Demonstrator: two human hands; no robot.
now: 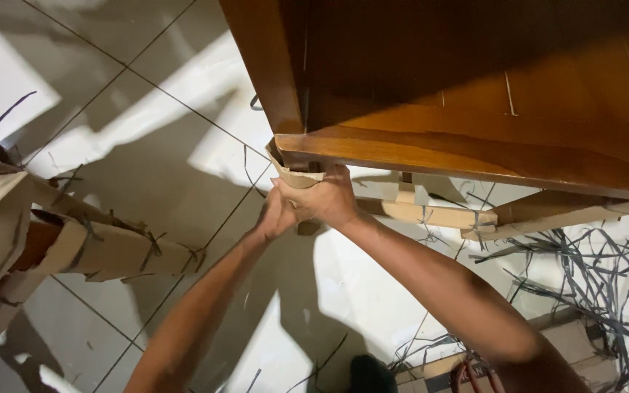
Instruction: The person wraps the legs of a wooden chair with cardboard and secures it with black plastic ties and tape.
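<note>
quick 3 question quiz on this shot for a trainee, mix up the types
1. True or false: both hands meet at the cardboard piece on the corner of the wooden furniture.
2. What covers the floor? A carpet, B white tiles, C grass.
3. What lies piled at the lower right?

Key:
1. True: the left hand and the right hand grip there together.
2. B.
3. A tangle of dark plastic straps, beside more cardboard pieces.
</note>
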